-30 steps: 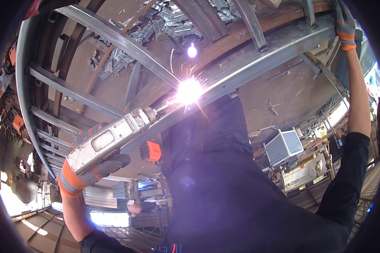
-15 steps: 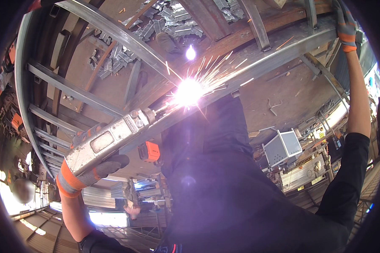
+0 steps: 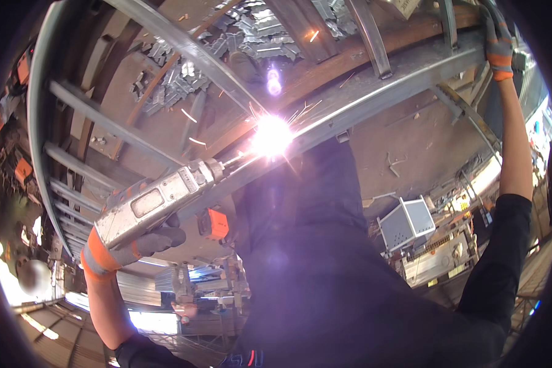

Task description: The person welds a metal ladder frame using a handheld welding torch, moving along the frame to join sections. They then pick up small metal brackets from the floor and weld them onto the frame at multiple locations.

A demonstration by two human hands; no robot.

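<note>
My left hand, in a grey and orange glove, is closed around a boxy silver handheld welding gun. Its narrow nozzle points to the right at a blinding white arc, whose glare hides the tip and the joint. The arc burns where a slanted crossbar meets a long steel tube of a ladder-like metal frame. Far off at the upper right, my gloved right hand grips the same long tube near its visible end, its fingertips partly lost at the dark picture edge.
More frame bars run along the left. Behind the joint lies a heap of bent metal brackets on the floor. Below the tube are an orange tool or battery case and a grey box-shaped cabinet. A few sparks fly near the arc.
The spray of sparks has thinned, with a few streaks now left of the arc. The view has shifted slightly. Both hands keep their holds, and the gun stays at the joint.
</note>
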